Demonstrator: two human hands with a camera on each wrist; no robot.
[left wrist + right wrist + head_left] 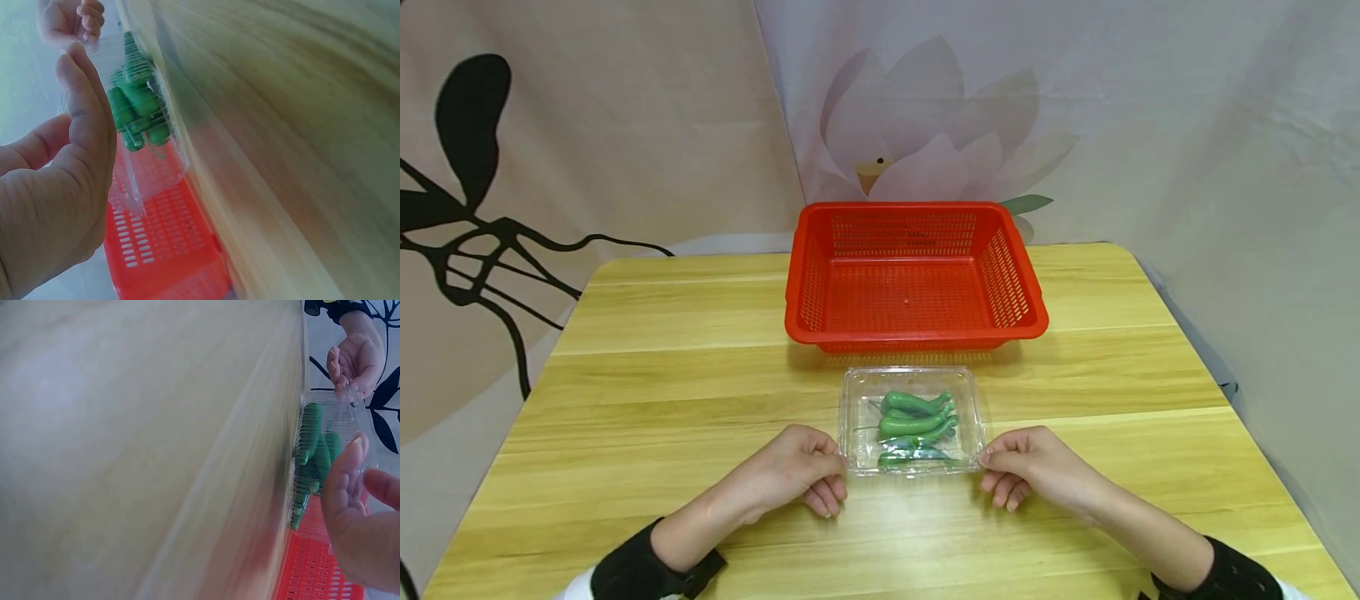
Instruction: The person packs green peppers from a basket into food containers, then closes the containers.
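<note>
A clear plastic clamshell box point(857, 417) with its lid down lies on the table, and several long green chili peppers point(910, 427) show through it. At the box's near left corner my left hand point(801, 468) pinches the rim between thumb and fingers. My right hand point(1026, 467) pinches the near right corner in the same way, its lower fingers loosely curled below. From the left wrist view, the peppers point(134, 100) are seen through the box's ribbed side. The right wrist view has both hands at the box's corners.
Just behind the box stands a red perforated plastic basket point(917, 337) with nothing in it. Both rest on a wooden table point(700, 375). A printed cloth point(685, 125) hangs behind the table's back edge.
</note>
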